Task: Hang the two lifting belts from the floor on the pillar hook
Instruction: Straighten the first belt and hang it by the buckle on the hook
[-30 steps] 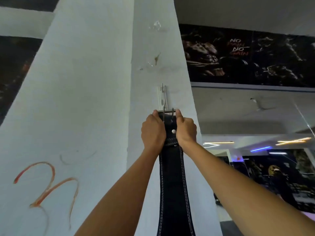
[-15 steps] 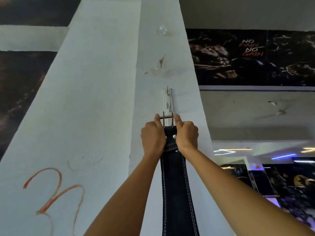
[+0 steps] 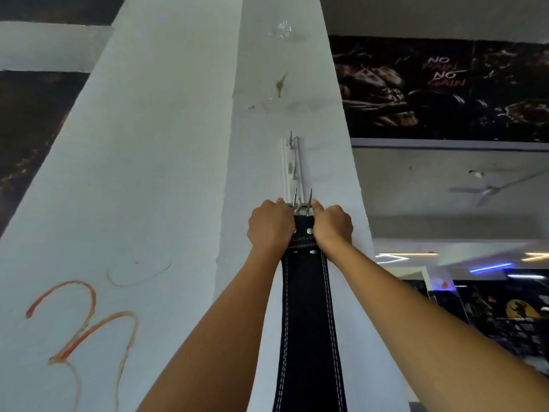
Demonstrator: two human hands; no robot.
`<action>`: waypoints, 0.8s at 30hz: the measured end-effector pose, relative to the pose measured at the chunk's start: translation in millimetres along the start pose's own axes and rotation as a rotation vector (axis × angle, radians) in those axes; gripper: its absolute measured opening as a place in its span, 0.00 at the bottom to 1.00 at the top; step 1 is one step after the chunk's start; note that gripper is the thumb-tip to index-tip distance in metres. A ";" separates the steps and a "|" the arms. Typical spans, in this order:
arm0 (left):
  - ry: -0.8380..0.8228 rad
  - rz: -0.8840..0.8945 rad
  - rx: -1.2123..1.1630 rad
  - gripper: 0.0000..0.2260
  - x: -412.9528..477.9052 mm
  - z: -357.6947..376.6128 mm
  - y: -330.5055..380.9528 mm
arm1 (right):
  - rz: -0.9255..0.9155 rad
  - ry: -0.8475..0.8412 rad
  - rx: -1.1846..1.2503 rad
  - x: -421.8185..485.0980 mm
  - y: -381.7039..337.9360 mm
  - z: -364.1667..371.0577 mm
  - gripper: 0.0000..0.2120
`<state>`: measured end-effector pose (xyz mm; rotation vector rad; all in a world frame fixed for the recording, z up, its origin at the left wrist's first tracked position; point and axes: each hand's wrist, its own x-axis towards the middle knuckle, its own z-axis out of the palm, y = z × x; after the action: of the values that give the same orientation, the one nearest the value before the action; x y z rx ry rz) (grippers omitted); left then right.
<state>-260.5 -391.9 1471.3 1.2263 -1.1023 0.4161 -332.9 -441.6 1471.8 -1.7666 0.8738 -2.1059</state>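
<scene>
A black lifting belt (image 3: 309, 322) with white stitching hangs straight down against the white pillar (image 3: 178, 173). My left hand (image 3: 270, 226) and my right hand (image 3: 332, 226) grip its top end from either side, just under the metal buckle (image 3: 302, 203). The buckle's two prongs point up at the bottom of the white hook bracket (image 3: 291, 165) fixed to the pillar face. Whether the buckle sits on the hook I cannot tell. Only one belt is in view.
Red scrawl (image 3: 80, 325) marks the pillar's left face. A dark poster (image 3: 445, 84) reading "NO PAIN NO GAIN" runs along the wall at right, above a ceiling fan (image 3: 487, 190) and strip lights (image 3: 490, 267).
Both hands have stayed shut on the belt's top while the buckle has crept up closer to the bottom of the hook bracket. The camera has shifted slightly.
</scene>
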 end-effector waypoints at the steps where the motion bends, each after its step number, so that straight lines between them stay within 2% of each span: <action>1: 0.004 0.020 0.035 0.18 -4.1 0.6 -1.5 | -0.015 -0.009 -0.019 -3.8 2.0 -2.1 0.23; 5: 0.033 0.068 -0.049 0.17 -16.5 3.8 -15.3 | -0.101 -0.023 -0.038 -21.6 4.6 -10.4 0.23; 10: 0.002 0.116 -0.365 0.18 -37.7 -3.2 -26.0 | -0.160 -0.199 0.341 -38.8 18.0 -19.5 0.16; 13: 0.003 0.060 -0.374 0.18 -31.4 -4.9 -24.3 | -0.144 -0.283 0.320 -31.8 18.8 -25.3 0.14; 16: -0.017 -0.072 -0.411 0.16 -23.3 -3.1 -19.3 | -0.097 -0.289 0.281 -25.6 13.2 -27.0 0.17; 19: -0.104 -0.221 -0.572 0.13 -14.7 -6.1 -15.4 | 0.008 -0.298 0.335 -22.4 9.7 -24.7 0.15; 24: -0.247 -0.273 -0.652 0.13 -10.1 -17.4 -12.2 | 0.202 -0.229 0.444 -15.3 2.3 -17.3 0.11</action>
<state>-248.1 -377.7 1457.4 0.8324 -1.1334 -0.2999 -346.4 -430.1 1456.7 -1.5684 0.4547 -1.7562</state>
